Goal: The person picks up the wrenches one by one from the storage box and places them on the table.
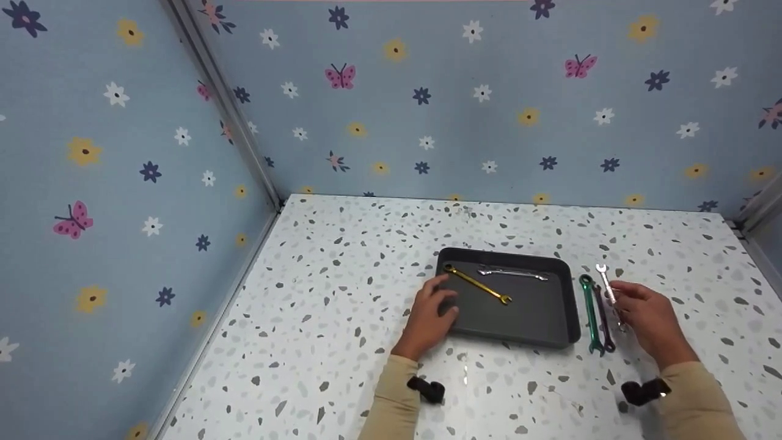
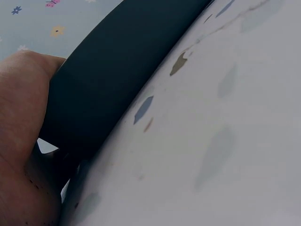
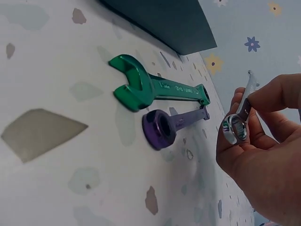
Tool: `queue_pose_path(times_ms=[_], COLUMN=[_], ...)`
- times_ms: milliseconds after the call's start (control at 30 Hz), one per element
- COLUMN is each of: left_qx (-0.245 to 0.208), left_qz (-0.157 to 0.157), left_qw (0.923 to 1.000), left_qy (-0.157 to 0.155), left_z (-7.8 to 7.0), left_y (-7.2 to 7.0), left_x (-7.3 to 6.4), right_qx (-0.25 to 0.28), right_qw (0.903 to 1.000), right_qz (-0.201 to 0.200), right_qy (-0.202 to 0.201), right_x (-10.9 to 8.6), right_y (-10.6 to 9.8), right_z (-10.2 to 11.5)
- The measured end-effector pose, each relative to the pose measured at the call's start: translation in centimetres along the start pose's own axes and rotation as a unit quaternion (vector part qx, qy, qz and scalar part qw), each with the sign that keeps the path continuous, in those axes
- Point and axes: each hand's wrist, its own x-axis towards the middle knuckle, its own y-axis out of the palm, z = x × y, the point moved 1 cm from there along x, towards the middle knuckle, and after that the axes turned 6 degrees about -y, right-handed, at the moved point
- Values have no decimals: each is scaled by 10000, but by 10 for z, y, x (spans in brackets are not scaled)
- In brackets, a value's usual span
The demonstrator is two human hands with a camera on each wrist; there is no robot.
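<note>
Five wrenches lie before us, two of them in one tray (image 1: 531, 318) on the speckled table (image 1: 336, 293). Leftmost, past the flowered wall (image 1: 122, 256), our left hand (image 1: 427, 315) rests at the tray's left edge, fingers and thumb spread apart; we see a black mount (image 1: 426, 389) on that wrist. Inside the tray, we find the gold wrench (image 1: 478, 283) slanting from near the far left corner toward the middle, and beyond it a silver wrench (image 1: 513, 273) across the tray, near the far side. Just right of the tray, we have the green wrench (image 1: 591, 311), ring end away from us, then the purple wrench (image 1: 603, 321) just beside it, ring end toward us. Farthest right, our right hand (image 1: 647, 315) pinches a second silver wrench (image 3: 241, 117) between thumb and fingers, its ring end nearer us.
</note>
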Motion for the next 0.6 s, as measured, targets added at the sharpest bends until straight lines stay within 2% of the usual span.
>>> queue_pose_path(times_ms=[267,600], left_qx=[-131,7], left_qz=[-59,-86], left_qw=[9997,9999], left_qy=[186,142], left_z=[0,0], left_y=[-1,0], left_x=[-1,-1], right_qx=[-276,-604], right_qw=[9995,9981], right_qz=[-122,-150], right_qy=[-70,-39], right_x=[-3,-6], right_y=[-6,-11], right_z=[-9,-15])
